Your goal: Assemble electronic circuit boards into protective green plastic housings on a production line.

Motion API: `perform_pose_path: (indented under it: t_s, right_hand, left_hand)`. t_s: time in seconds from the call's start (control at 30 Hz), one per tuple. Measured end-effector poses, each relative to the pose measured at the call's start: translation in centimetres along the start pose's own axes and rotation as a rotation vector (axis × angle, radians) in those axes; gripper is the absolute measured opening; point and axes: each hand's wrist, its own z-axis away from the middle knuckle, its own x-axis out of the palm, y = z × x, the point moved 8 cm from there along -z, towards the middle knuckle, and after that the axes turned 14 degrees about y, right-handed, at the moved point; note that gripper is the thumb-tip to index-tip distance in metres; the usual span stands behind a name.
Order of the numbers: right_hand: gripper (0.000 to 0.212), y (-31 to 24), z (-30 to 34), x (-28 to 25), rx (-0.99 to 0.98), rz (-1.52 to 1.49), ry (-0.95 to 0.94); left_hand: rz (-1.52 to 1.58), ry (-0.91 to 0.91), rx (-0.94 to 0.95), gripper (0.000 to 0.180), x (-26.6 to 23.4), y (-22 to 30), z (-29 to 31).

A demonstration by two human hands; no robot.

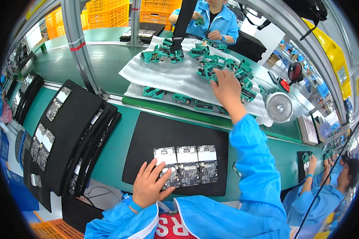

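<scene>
On a flat mat (pixel 143 139), the left grip (pixel 149 185) spreads wide on a thin board (pixel 169 177) — right grip (pixel 228 93), by bumpy green parts (pixel 214 61): can't tell.

The green bench (pixel 115 159) carries a wide black mat (pixel 147 139) by its front edge, with a small, partly hidden item (pixel 236 170) just beside the mat's right side. Towards its left end a thick stack of black sheets (pixel 79 107) juts past the front edge. Along the back runs a green rear surface (pixel 95 59), bearing layered white foam sheets (pixel 147 73) and, to their right, a white fan (pixel 279 107).
</scene>
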Motion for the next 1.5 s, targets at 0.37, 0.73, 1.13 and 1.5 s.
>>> perform_pose_path:
  t_s: [0.37,0.73,1.13,1.5]
  right_hand:
    - [0.030,2.0,1.3,5.5,0.029,-0.075,-0.246]
    - [0.019,1.6,0.4,5.7,0.219,0.069,-0.296]
    - [0.024,-12.6,1.3,-6.1,-0.283,-0.647,-0.355]
    - [0.044,-13.0,4.6,-1.6,0.024,-0.858,-0.964]
  left_hand:
    - [0.029,0.006,-0.015,0.054,-0.5,0.3,-0.3]
    - [0.065,-0.016,0.038,0.054,-1.4,0.9,-1.5]
    - [0.168,0.387,-0.092,0.083,-5.6,-3.6,-10.5]
    - [0.150,0.301,-0.267,0.065,-3.0,-8.0,-10.2]
